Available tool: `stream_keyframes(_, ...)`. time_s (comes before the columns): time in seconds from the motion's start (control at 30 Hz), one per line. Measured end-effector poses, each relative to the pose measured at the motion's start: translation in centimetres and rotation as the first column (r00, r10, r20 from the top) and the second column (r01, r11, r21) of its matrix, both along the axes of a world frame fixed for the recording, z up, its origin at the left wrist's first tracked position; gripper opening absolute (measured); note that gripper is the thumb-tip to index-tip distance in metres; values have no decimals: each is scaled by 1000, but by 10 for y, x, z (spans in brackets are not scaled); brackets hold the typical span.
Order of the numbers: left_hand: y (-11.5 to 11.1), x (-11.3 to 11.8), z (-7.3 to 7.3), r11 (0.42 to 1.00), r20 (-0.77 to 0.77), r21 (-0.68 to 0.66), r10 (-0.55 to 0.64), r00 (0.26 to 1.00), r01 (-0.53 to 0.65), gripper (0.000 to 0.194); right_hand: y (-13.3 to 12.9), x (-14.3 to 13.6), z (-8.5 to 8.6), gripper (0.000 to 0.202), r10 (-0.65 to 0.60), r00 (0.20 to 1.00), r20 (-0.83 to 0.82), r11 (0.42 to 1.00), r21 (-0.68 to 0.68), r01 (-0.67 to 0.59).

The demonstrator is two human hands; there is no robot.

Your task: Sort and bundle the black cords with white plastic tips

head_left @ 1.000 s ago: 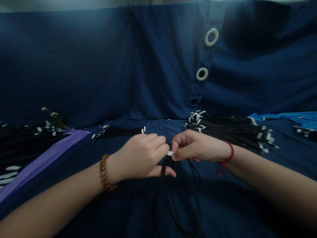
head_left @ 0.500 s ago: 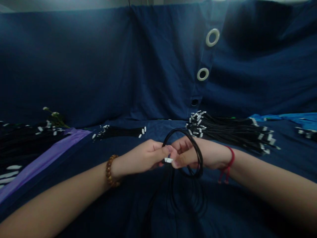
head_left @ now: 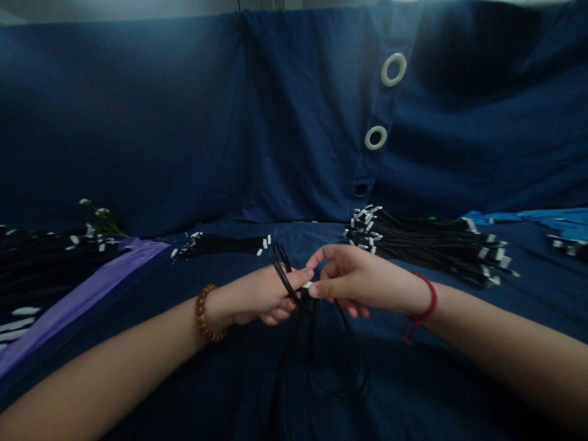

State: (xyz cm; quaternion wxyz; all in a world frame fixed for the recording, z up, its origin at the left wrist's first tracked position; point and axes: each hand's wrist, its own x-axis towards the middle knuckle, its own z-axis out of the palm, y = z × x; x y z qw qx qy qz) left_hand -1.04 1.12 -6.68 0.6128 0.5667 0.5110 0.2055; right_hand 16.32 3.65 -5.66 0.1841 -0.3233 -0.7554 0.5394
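At the centre, my left hand (head_left: 271,293), with a beaded bracelet at the wrist, pinches a looped black cable (head_left: 281,269). A small white connector (head_left: 308,285) shows between the fingertips of both hands. My right hand (head_left: 351,278), with a red string bracelet, has its thumb at the connector and its index finger arched over to my left thumb; its other fingers are curled loosely. More black cable loops hang dimly below the hands against the dark blue cloth.
Beyond the hands lie a small bundle of black cables with white ends (head_left: 225,244) and a larger bundle (head_left: 427,245) at right. Purple cloth (head_left: 92,288), more cables and white flowers (head_left: 101,212) are at left. A blue curtain (head_left: 184,122) hangs behind.
The upper cable loop has moved from around my right fingers to the left, over my left hand, and looks narrower. My right hand has drawn out of the loop.
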Motion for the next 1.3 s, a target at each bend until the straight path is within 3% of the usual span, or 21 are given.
stream_keyframes(0.2,-4,0,6,990,82,-90,-100,992,107,51,0,2,-5,35,-10,997,-71,996,82,16)
stream_keyframes(0.37,-8,4,11,999,97,16,-34,995,32,44,0,2,-3,29,1,990,-139,990,140,18)
stream_keyframes(0.5,-7,3,12,993,110,114,1,994,-13,40,2,5,8,14,99,990,-99,980,184,-80)
stream_keyframes(0.6,-6,2,11,992,135,120,25,990,-42,37,-1,9,13,29,150,988,-47,959,248,-134)
stream_keyframes(0.7,-6,3,10,990,156,126,36,987,-56,34,-5,11,10,37,58,998,-4,871,489,-48)
stream_keyframes(0.8,-7,4,6,979,126,188,57,990,-81,34,-8,10,3,26,-23,1000,-13,773,634,26)
stream_keyframes(0.93,-8,4,-1,946,51,320,48,998,-62,29,-8,6,-5,22,-9,984,-180,889,450,90)
stream_keyframes(1.03,-10,4,-2,905,-58,425,42,997,-13,26,-5,1,-9,28,15,968,-251,959,279,58)
stream_keyframes(1.17,-16,6,2,867,-131,491,-24,991,85,30,-1,-3,-11,32,50,958,-282,991,130,-14)
stream_keyframes(1.3,-16,7,2,891,-93,448,-34,995,73,30,1,-4,-11,29,29,948,-316,999,43,-16)
